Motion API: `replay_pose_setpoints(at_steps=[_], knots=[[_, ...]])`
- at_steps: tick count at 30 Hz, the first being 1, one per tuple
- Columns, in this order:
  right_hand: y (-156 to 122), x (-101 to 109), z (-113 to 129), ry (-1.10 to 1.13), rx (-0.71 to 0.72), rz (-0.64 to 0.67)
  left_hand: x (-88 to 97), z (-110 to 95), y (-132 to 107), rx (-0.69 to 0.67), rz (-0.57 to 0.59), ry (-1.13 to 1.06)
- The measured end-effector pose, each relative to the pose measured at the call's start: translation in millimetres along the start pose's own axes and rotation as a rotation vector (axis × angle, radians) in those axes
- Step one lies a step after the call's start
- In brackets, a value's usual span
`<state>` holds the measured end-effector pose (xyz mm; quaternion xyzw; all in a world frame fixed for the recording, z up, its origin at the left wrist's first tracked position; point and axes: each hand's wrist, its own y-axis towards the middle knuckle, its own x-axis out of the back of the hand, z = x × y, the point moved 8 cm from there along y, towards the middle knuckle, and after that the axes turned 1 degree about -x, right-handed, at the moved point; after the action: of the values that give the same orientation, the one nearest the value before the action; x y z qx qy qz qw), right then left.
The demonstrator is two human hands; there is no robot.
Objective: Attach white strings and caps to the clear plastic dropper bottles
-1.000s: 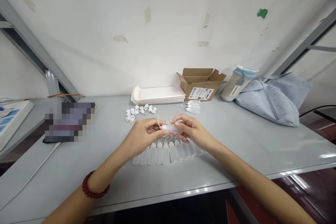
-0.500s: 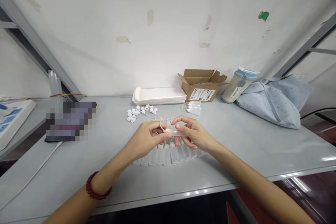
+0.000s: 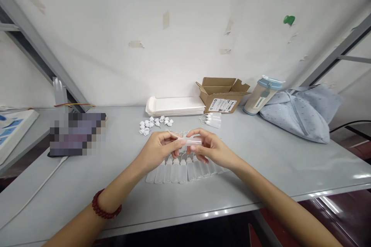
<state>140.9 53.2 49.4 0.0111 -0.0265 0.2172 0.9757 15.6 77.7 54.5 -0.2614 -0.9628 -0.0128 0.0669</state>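
My left hand [image 3: 158, 148] pinches one end of a small translucent plastic bottle [image 3: 194, 141] between thumb and fingers, covering that end. The fingers of my right hand [image 3: 213, 146] are curled around its body, and the bottle lies roughly level between both hands. Below them on the table is a row of similar bottles [image 3: 175, 171] with white tops, partly hidden by my hands. White caps [image 3: 147, 124] lie in a loose cluster beyond my left hand. A few capped bottles with looped strings [image 3: 213, 119] lie beyond my right hand.
A stack of white trays or sleeves [image 3: 176, 105] and an open cardboard box [image 3: 222, 98] stand against the wall. To the right are a tumbler [image 3: 262, 96] and a pale blue cloth bag [image 3: 298, 115]. A blurred-out phone-like object [image 3: 78, 135] with a white cable [image 3: 37, 191] lies left.
My left fingers have moved over the bottle's capped end, which showed white with a string loop before. My right fingers have shifted along the bottle, and its body shows more now.
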Motion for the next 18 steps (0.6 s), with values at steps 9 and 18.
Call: replay_pose_setpoints(at_steps=[9,18], knots=[[-1.1,-2.0,-1.5,-0.13,0.029,0.015,7.1,-6.6,1.9,-0.206,-0.102,0.012],[0.7,1.4,-4.8,-0.106,-0.023,0.022,0.0,-7.1,-2.6,-0.089,-0.062,0.053]])
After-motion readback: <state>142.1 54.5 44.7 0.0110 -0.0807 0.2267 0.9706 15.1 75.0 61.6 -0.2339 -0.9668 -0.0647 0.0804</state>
